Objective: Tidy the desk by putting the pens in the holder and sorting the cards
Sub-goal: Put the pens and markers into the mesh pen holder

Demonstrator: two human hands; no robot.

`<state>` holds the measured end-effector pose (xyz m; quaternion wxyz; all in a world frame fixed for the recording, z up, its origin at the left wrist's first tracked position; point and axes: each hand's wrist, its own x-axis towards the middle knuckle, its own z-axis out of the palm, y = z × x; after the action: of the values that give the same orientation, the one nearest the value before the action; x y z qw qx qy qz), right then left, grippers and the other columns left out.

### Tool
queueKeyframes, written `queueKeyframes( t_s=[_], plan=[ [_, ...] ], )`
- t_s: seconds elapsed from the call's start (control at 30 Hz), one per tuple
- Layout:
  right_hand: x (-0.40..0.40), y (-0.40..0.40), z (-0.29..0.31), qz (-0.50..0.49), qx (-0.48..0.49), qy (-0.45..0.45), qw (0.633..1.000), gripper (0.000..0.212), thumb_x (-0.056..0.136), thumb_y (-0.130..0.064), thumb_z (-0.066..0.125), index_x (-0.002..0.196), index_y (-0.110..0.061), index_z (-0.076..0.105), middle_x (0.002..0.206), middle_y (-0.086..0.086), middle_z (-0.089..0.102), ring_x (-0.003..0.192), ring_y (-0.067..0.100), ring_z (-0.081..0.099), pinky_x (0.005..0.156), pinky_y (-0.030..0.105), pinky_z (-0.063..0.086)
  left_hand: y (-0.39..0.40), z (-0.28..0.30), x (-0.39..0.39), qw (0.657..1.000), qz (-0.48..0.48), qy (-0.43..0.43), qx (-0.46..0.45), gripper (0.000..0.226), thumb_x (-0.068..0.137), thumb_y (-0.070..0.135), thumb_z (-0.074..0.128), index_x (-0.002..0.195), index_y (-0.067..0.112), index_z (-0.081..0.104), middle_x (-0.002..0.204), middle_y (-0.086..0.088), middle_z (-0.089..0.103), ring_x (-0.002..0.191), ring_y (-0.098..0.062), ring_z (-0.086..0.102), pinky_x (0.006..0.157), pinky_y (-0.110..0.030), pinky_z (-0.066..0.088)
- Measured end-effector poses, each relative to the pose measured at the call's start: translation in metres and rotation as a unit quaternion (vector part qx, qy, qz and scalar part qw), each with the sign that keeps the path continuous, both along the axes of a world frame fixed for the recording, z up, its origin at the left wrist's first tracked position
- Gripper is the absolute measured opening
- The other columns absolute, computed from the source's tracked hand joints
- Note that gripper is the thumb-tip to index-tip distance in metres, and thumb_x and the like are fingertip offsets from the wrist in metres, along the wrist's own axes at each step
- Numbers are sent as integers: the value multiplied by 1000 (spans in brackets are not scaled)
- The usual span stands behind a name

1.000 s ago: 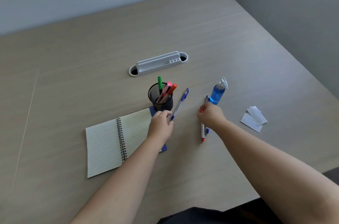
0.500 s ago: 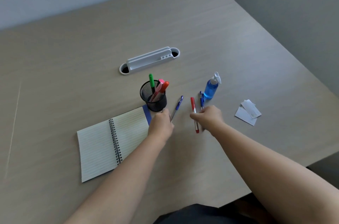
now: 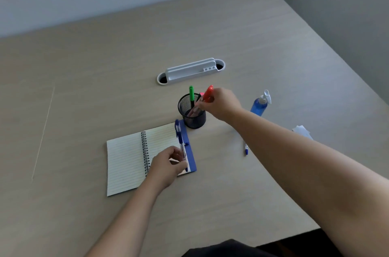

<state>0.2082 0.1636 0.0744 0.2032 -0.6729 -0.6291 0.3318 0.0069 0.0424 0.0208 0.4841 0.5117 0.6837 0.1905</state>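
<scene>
A black mesh pen holder [image 3: 192, 114] stands mid-desk with a green pen [image 3: 191, 93] and a pink one inside. My right hand [image 3: 221, 104] is over the holder's right rim, shut on a red-capped pen [image 3: 207, 94] whose lower end dips into the holder. My left hand [image 3: 168, 165] rests on the open notebook, gripping a blue pen [image 3: 180, 138] that points away from me. Another blue-and-white pen [image 3: 245, 148] lies on the desk, partly hidden by my right forearm. White cards [image 3: 303, 130] peek out beyond that forearm at the right.
An open spiral notebook [image 3: 130, 162] with a blue cover edge lies in front of the holder. A blue spray bottle [image 3: 261, 103] stands to the holder's right. A grey cable tray [image 3: 190, 71] sits behind. The desk's front edge is close to my body.
My right hand lifted the red pen from the desk and carried it left to the holder. My left hand drew back toward me over the notebook with the blue pen.
</scene>
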Motion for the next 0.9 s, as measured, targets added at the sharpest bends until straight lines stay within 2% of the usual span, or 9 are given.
queueKeyframes(
  t_s=[0.07, 0.17, 0.23, 0.4, 0.47, 0.57, 0.7, 0.8, 0.9],
  plan=[
    [-5, -3, -5, -3, 10, -3, 1000, 22, 77, -41, 70, 88, -23, 67, 76, -4, 64, 74, 18, 61, 60, 33, 50, 9, 9, -5, 998, 45, -12, 34, 12, 75, 14, 72, 79, 22, 64, 82, 5, 71, 70, -13, 70, 71, -34, 53],
    [1, -16, -10, -55, 39, 117, 991, 26, 83, -50, 63, 99, -30, 67, 65, -7, 59, 61, 10, 54, 55, 27, 43, 37, 24, -1, 994, 75, -19, 78, 10, 79, 20, 73, 83, 24, 66, 83, 6, 73, 76, -11, 69, 77, -32, 52],
    [11, -26, -18, -121, 40, 172, 977, 25, 89, -48, 53, 92, -27, 66, 61, -3, 57, 60, 14, 54, 58, 31, 44, 59, 33, 3, 989, 77, -16, 127, 10, 80, 20, 72, 82, 27, 65, 82, 5, 72, 74, -10, 66, 75, -28, 52],
    [47, -54, -55, -219, -39, 59, 973, 22, 90, -31, 46, 95, -20, 64, 80, 5, 65, 76, 26, 62, 69, 36, 51, 103, 45, 16, 980, 57, 67, 179, 6, 82, 20, 66, 87, 23, 68, 87, 1, 73, 83, -16, 67, 75, -24, 52],
    [62, -66, -69, -218, -82, 9, 972, 21, 88, -28, 50, 101, -17, 62, 88, 9, 65, 80, 28, 62, 73, 39, 52, 116, 41, 21, 980, 39, 112, 161, 13, 82, 19, 64, 94, 18, 70, 90, 0, 69, 88, -19, 66, 79, -26, 52],
    [73, -74, -79, -197, -134, -36, 971, 28, 87, -31, 59, 112, -17, 58, 100, 9, 63, 88, 27, 62, 75, 37, 53, 124, 31, 27, 976, -1, 170, 139, 31, 80, 20, 64, 110, 14, 65, 111, -5, 60, 99, -26, 62, 87, -34, 52],
    [73, -74, -82, -181, -160, -56, 969, 33, 84, -21, 64, 114, -15, 53, 98, 9, 57, 87, 28, 60, 68, 36, 52, 123, 28, 31, 977, -26, 168, 131, 66, 82, 19, 58, 144, 17, 36, 131, -6, 46, 111, -25, 56, 97, -32, 40],
    [69, -71, -81, -200, -190, -33, 961, 40, 82, -8, 60, 121, -12, 49, 95, 7, 49, 88, 31, 59, 67, 39, 54, 122, 25, 31, 984, -37, 144, 100, 76, 81, 18, 58, 150, 16, 25, 141, -9, 42, 122, -27, 52, 108, -36, 37],
    [63, -69, -71, -242, -217, 32, 945, 46, 79, -11, 68, 122, -11, 53, 108, 9, 55, 89, 27, 61, 61, 34, 53, 118, 25, 30, 984, -83, 137, 79, 87, 79, 17, 65, 152, 16, 18, 151, -9, 32, 137, -27, 38, 113, -35, 31]
  ],
)
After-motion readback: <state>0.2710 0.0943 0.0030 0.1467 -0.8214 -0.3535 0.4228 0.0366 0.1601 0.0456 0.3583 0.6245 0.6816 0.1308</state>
